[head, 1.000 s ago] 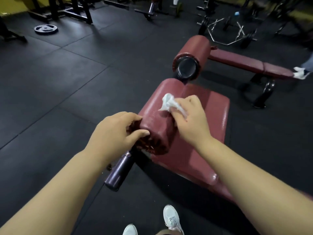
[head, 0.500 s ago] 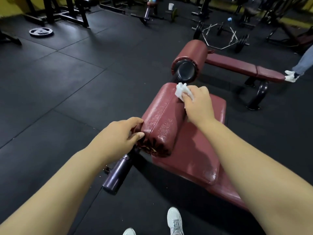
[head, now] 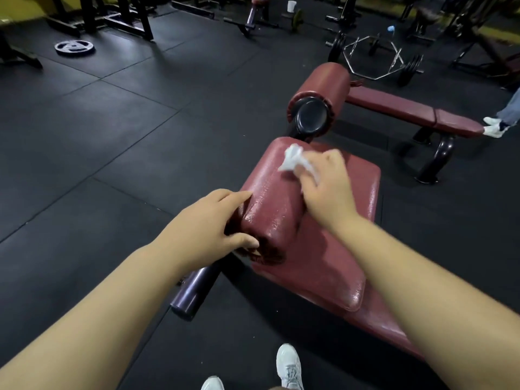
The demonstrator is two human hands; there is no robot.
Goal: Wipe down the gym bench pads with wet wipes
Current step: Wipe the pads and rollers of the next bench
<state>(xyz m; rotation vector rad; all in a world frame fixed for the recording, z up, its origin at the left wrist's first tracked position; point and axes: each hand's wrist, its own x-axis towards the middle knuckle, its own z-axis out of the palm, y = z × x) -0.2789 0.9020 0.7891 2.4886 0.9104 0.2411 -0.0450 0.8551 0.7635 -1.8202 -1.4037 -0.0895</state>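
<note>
Right hand (head: 326,190) pinching a crumpled wet wipe (head: 292,161) against the far upper end of the maroon roller pad (head: 270,201); left hand (head: 208,229) curled around the pad's torn near end, bracing it. Likely trouble — wipe bunched so small that only a narrow strip gets cleaned, or snagging on the frayed vinyl (head: 264,253) near the left fingers. Flat seat pad (head: 357,220) beside it possibly missed altogether.

At frame centre, our right hand (head: 326,190) presses a white wipe (head: 292,161) onto the maroon roller pad (head: 270,201); our left hand (head: 208,229) grips its near end.
</note>
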